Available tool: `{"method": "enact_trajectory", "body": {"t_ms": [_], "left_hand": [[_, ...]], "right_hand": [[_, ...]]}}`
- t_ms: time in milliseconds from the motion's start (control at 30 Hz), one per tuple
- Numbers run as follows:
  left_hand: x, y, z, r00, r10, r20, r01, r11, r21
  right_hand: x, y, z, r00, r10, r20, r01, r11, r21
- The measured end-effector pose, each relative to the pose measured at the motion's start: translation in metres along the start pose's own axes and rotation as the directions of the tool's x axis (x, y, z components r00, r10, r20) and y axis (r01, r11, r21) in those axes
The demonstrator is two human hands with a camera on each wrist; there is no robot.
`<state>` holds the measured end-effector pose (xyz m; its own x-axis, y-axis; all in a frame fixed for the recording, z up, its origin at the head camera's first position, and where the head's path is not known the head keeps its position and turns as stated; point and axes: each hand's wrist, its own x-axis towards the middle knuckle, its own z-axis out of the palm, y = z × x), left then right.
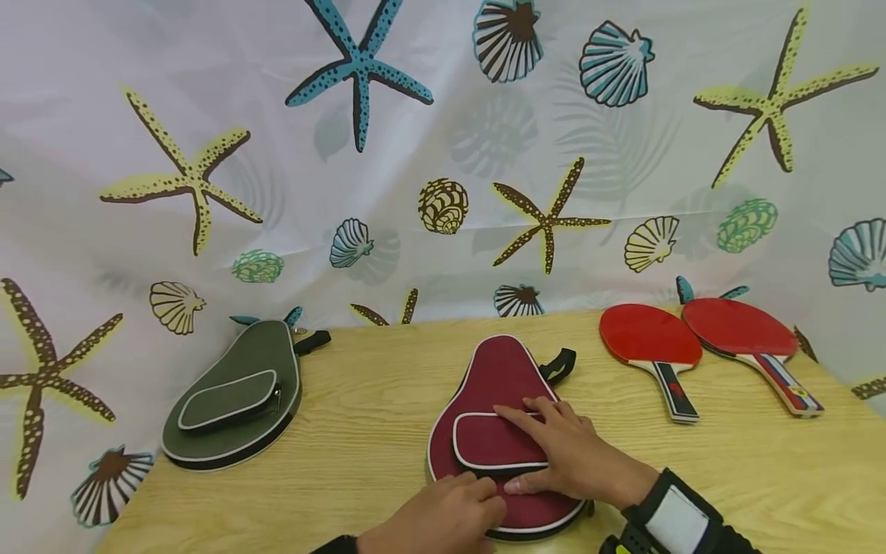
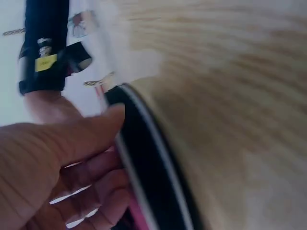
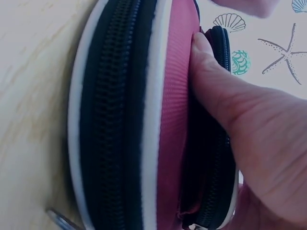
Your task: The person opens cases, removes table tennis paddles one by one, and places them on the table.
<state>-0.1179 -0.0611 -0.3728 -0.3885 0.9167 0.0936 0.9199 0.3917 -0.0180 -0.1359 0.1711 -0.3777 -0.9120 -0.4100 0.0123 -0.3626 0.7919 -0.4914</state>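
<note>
A dark red table tennis paddle case (image 1: pixel 500 362) with white piping lies flat, its narrow end pointing away. My left hand (image 1: pixel 443 514) is at its lower left edge; in the left wrist view the thumb lies on the black side band (image 2: pixel 136 129) and the fingers curl over the red face. My right hand (image 1: pixel 564 454) rests with spread fingers on the front pocket (image 1: pixel 494 440), the thumb below the pocket's lower edge. In the right wrist view that thumb (image 3: pixel 204 48) presses the red fabric beside the pocket's zipper (image 3: pixel 220 158); the other fingers are mostly hidden.
A green paddle case (image 1: pixel 238 362) lies at the left of the wooden table (image 1: pixel 367 385). Two red paddles (image 1: pixel 651 335) lie at the back right, the second paddle (image 1: pixel 741 327) farther right. Behind the table hangs a cloth (image 1: pixel 415 138) printed with starfish and shells.
</note>
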Motion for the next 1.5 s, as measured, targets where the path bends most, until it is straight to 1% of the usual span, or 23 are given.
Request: {"method": "enact_trajectory", "body": {"t_ms": [67, 167, 267, 367, 533, 667, 733, 900, 1033, 1233, 1400, 1500], "left_hand": [[0.003, 0.004, 0.006, 0.999, 0.036, -0.037, -0.032, 0.995, 0.099], [0.001, 0.003, 0.012, 0.998, 0.022, -0.065, -0.015, 0.995, 0.102], [-0.001, 0.001, 0.013, 0.999, -0.023, -0.035, 0.024, 1.0, 0.02], [-0.001, 0.0, 0.011, 0.997, -0.075, 0.01, 0.076, 0.996, -0.051], [-0.001, -0.002, 0.008, 0.989, -0.138, 0.057, 0.145, 0.977, -0.155], [-0.003, -0.005, 0.006, 0.983, -0.166, 0.078, 0.179, 0.962, -0.208], [-0.005, -0.007, 0.005, 0.982, -0.178, 0.066, 0.188, 0.96, -0.208], [-0.014, -0.019, 0.004, 0.979, -0.205, -0.004, 0.2, 0.957, -0.209], [-0.021, -0.03, 0.004, 0.975, -0.218, -0.044, 0.204, 0.955, -0.216], [-0.026, -0.046, 0.006, 0.965, -0.248, -0.086, 0.217, 0.937, -0.275], [-0.028, -0.057, 0.006, 0.961, -0.244, -0.127, 0.211, 0.95, -0.229], [-0.029, -0.063, 0.005, 0.957, -0.251, -0.146, 0.218, 0.953, -0.209]], "right_hand": [[0.0, 0.0, 0.002, 1.0, -0.015, -0.011, 0.015, 1.0, -0.011], [0.0, -0.001, 0.004, 0.999, -0.031, -0.023, 0.03, 0.999, -0.024], [0.001, -0.002, 0.004, 0.999, -0.019, -0.025, 0.018, 0.999, -0.028], [0.002, -0.003, 0.004, 1.0, -0.002, -0.021, 0.001, 1.0, -0.025], [0.003, -0.006, 0.005, 1.0, 0.016, -0.011, -0.017, 1.0, -0.023], [0.003, -0.007, 0.007, 1.0, 0.022, -0.002, -0.022, 0.999, -0.032], [0.003, -0.007, 0.007, 1.0, 0.028, 0.003, -0.028, 0.999, -0.035], [0.002, -0.007, 0.004, 1.0, 0.025, 0.007, -0.024, 0.999, -0.049], [0.002, -0.007, 0.003, 1.0, 0.0, 0.005, 0.001, 0.999, -0.055], [0.001, -0.009, 0.001, 0.999, -0.037, -0.009, 0.036, 0.999, -0.031], [-0.001, -0.008, 0.001, 0.996, -0.079, -0.028, 0.078, 0.997, -0.022], [-0.002, -0.008, 0.0, 0.997, -0.079, -0.026, 0.079, 0.997, -0.023]]}}
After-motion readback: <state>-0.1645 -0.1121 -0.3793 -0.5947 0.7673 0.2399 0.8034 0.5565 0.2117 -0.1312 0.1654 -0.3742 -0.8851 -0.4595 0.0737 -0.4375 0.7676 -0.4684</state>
